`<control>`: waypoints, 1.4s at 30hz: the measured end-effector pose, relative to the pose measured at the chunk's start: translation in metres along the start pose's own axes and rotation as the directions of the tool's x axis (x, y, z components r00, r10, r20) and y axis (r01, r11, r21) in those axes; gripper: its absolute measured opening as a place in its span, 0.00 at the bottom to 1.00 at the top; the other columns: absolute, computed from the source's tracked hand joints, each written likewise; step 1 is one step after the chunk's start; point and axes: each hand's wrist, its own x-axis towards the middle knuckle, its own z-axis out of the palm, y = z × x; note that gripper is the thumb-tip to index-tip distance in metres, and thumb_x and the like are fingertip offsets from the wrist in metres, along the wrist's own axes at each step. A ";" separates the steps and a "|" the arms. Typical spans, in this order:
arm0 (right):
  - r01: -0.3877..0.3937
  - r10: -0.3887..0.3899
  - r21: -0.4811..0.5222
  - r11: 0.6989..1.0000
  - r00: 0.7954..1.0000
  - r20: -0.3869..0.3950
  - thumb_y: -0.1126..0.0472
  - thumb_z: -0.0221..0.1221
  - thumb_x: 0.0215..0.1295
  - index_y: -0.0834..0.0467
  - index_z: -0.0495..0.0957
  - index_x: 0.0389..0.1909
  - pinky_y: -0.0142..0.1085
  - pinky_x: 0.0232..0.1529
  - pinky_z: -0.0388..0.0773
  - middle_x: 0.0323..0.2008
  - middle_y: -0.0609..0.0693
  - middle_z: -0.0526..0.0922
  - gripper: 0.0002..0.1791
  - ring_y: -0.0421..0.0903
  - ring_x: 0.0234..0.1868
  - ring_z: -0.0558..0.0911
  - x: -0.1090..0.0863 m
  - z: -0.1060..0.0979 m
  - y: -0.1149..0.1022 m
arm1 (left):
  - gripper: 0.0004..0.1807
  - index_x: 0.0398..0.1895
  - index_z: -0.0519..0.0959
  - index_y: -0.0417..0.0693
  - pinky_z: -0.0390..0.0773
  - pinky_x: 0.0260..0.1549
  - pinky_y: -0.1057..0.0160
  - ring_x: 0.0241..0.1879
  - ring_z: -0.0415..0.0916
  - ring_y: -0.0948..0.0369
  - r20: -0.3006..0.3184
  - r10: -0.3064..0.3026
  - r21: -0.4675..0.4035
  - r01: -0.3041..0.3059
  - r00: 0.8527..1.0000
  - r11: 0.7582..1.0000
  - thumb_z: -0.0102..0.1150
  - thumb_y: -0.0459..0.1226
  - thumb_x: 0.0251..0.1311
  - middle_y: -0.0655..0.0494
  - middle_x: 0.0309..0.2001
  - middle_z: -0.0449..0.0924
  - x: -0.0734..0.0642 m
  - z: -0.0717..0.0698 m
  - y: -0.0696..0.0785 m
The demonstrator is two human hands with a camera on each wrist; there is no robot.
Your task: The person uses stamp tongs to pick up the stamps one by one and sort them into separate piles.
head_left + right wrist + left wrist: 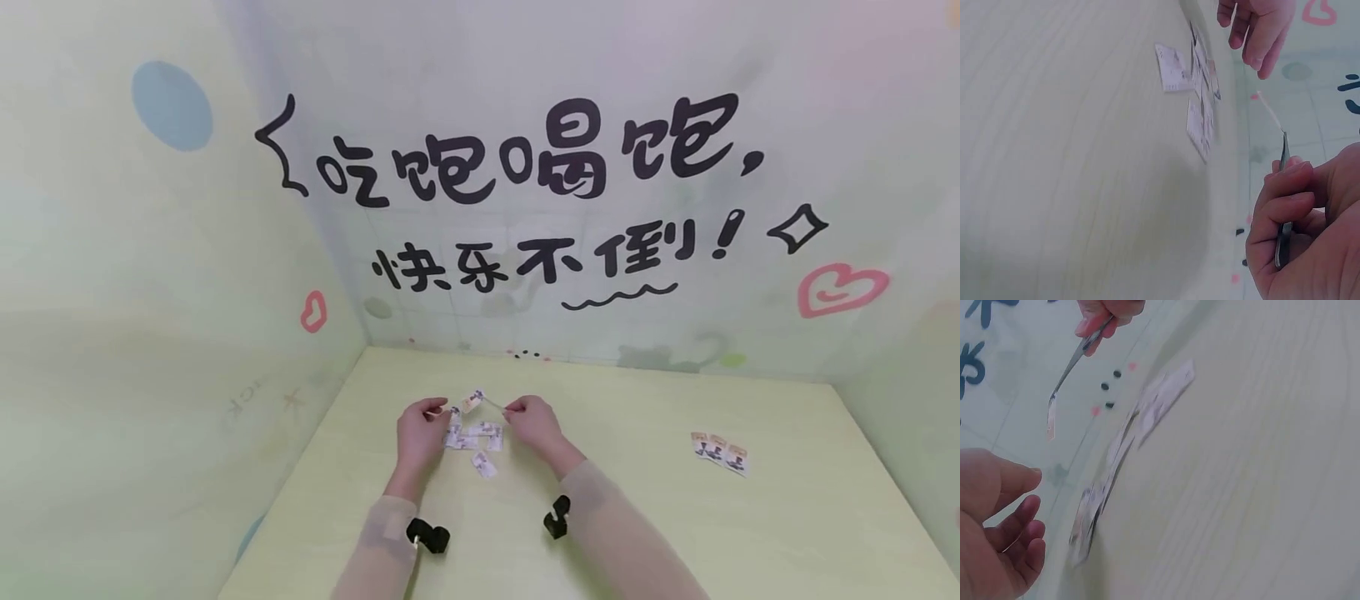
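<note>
My right hand (534, 422) grips metal tweezers (1074, 361), whose tips hold one small printed paper card (473, 402) above the table. Seen edge-on, that card is a thin pale strip in the right wrist view. Across from it is my left hand (420, 435), its fingers loosely bent with nothing held between thumb and fingertips in the left wrist view. Between and below the hands lies a loose cluster of similar cards (491, 433), some overlapping. One single card (483, 465) lies a little nearer to me.
Three overlapping cards (716, 452) with orange tops lie to the right on the pale wooden table (615, 517). A wall (480, 325) with black lettering rises behind the table, and another wall (150, 375) stands at the left. Each forearm carries a black wrist mount (430, 536).
</note>
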 end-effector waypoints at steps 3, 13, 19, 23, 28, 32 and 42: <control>0.001 -0.004 -0.035 0.999 0.998 -0.061 0.63 0.62 0.76 0.63 0.85 0.46 0.42 0.41 0.80 0.41 0.53 0.86 0.08 0.48 0.39 0.81 -0.017 -0.026 0.017 | 0.14 0.54 0.88 0.39 0.77 0.40 0.58 0.41 0.76 0.55 0.046 0.077 0.017 -0.078 0.996 0.997 0.69 0.30 0.65 0.51 0.43 0.85 -0.013 0.027 0.019; -0.039 0.015 -0.154 0.987 0.988 -0.155 0.66 0.62 0.72 0.64 0.85 0.42 0.43 0.40 0.77 0.35 0.50 0.85 0.05 0.48 0.36 0.81 -0.071 -0.090 0.077 | 0.08 0.44 0.90 0.45 0.81 0.37 0.59 0.33 0.78 0.63 0.283 0.123 0.093 -0.155 0.951 0.984 0.73 0.34 0.62 0.61 0.34 0.84 -0.056 0.115 0.050; -0.052 0.024 -0.196 0.979 0.990 -0.140 0.66 0.62 0.72 0.63 0.84 0.41 0.43 0.39 0.77 0.34 0.50 0.84 0.05 0.48 0.35 0.80 -0.085 -0.101 0.088 | 0.05 0.39 0.91 0.46 0.83 0.37 0.58 0.32 0.81 0.63 0.296 0.128 0.152 -0.179 0.947 0.972 0.73 0.33 0.61 0.61 0.32 0.86 -0.065 0.137 0.055; -0.061 0.036 -0.221 0.973 0.992 -0.118 0.66 0.62 0.72 0.62 0.84 0.41 0.42 0.37 0.76 0.33 0.49 0.83 0.04 0.47 0.34 0.79 -0.089 -0.104 0.091 | 0.04 0.37 0.91 0.47 0.83 0.38 0.58 0.32 0.81 0.64 0.282 0.131 0.195 -0.190 0.950 0.962 0.74 0.32 0.60 0.62 0.32 0.86 -0.068 0.146 0.053; -0.079 0.054 -0.236 0.968 0.992 -0.111 0.65 0.62 0.72 0.62 0.84 0.41 0.42 0.36 0.76 0.33 0.49 0.83 0.04 0.48 0.33 0.78 -0.090 -0.107 0.092 | 0.03 0.35 0.91 0.48 0.83 0.38 0.58 0.31 0.81 0.65 0.284 0.128 0.211 -0.192 0.950 0.958 0.76 0.32 0.59 0.63 0.31 0.85 -0.071 0.152 0.053; -0.055 0.041 -0.230 0.972 0.997 -0.068 0.66 0.63 0.71 0.62 0.84 0.41 0.42 0.37 0.76 0.33 0.50 0.83 0.03 0.48 0.34 0.78 -0.086 -0.110 0.092 | 0.04 0.34 0.91 0.51 0.84 0.40 0.57 0.34 0.83 0.63 0.304 0.139 0.235 -0.216 0.942 0.948 0.75 0.31 0.61 0.62 0.32 0.87 -0.070 0.149 0.054; -0.018 0.032 -0.242 0.970 0.998 0.054 0.66 0.65 0.70 0.62 0.85 0.38 0.40 0.37 0.74 0.33 0.50 0.82 0.03 0.48 0.34 0.77 -0.068 -0.116 0.090 | 0.14 0.31 0.92 0.57 0.81 0.57 0.49 0.49 0.85 0.52 0.422 0.122 0.239 -0.240 0.898 0.941 0.70 0.26 0.64 0.60 0.39 0.88 -0.060 0.138 0.054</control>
